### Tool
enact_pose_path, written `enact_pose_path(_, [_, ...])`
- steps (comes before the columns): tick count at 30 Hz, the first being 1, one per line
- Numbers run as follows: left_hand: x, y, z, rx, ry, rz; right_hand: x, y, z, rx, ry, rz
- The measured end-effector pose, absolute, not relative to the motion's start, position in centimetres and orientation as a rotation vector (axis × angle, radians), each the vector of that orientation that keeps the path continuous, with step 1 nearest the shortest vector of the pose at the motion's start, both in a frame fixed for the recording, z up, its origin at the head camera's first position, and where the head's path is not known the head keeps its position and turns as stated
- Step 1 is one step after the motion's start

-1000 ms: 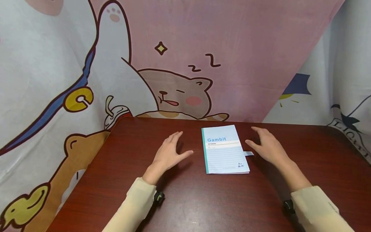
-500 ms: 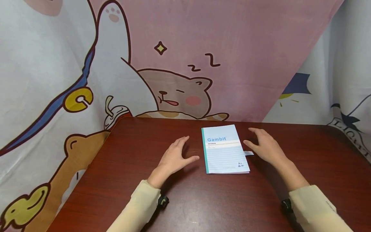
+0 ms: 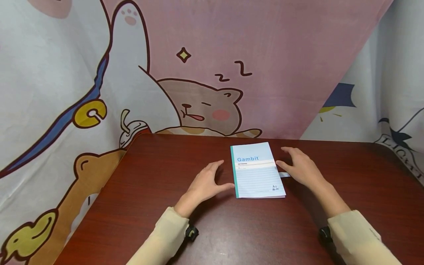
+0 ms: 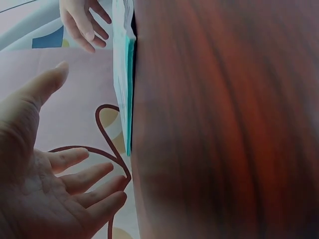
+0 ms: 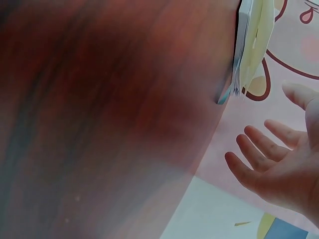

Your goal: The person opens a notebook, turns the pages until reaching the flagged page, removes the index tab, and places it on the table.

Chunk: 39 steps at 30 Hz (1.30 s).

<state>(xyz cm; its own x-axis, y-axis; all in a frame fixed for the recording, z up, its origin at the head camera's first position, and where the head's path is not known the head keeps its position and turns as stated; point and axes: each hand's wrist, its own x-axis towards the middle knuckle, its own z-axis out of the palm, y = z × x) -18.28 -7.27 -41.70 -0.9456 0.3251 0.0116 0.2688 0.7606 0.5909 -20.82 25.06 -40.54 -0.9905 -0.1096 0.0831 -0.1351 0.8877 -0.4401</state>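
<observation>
A pale blue notebook (image 3: 256, 176) with "Gambit" on its cover and a teal spine lies closed on the brown wooden table (image 3: 159, 158). From its right edge a small light tab (image 3: 284, 175) sticks out. My left hand (image 3: 206, 184) hovers just left of the spine, thumb and fingers spread, the thumb tip close to the lower spine. On the other side my right hand (image 3: 303, 167) is spread with its thumb tip near the right edge, above the tab. Both palms hold nothing. In the right wrist view the notebook's page edges (image 5: 241, 55) show slightly fanned.
Behind the table hangs a cloth (image 3: 281, 66) printed with cartoon animals, meeting the table's back edge. A dark band with a small device (image 3: 192, 233) sits at the left cuff, and a similar dark device (image 3: 326, 235) at the right cuff.
My left hand has moved right and slightly nearer the front, closing in on the notebook's spine. My right hand has shifted a little left toward the opposite edge. The notebook stays in place.
</observation>
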Motion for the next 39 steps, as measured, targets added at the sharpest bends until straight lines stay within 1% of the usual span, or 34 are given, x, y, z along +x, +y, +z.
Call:
enact_pose_path(15, [-17.5,-5.5,-42.1,0.580,2.736,1.033,-21.0,24.1,-40.7,0.169,-3.032,0.728])
enact_pose_path(29, [-17.4,-5.1,-42.8,0.556,2.579,1.279,-21.0,23.4,-41.0,0.192,-3.039,0.776])
enact_pose_path(34, [-17.4,-5.0,-42.9,0.515,2.585,1.272,-21.2,23.2,-40.9,0.219,-3.056,0.764])
enact_pose_path(39, [-17.5,-4.7,-43.0,0.528,2.644,1.198,-21.4,23.1,-41.1,0.229,-3.079,0.770])
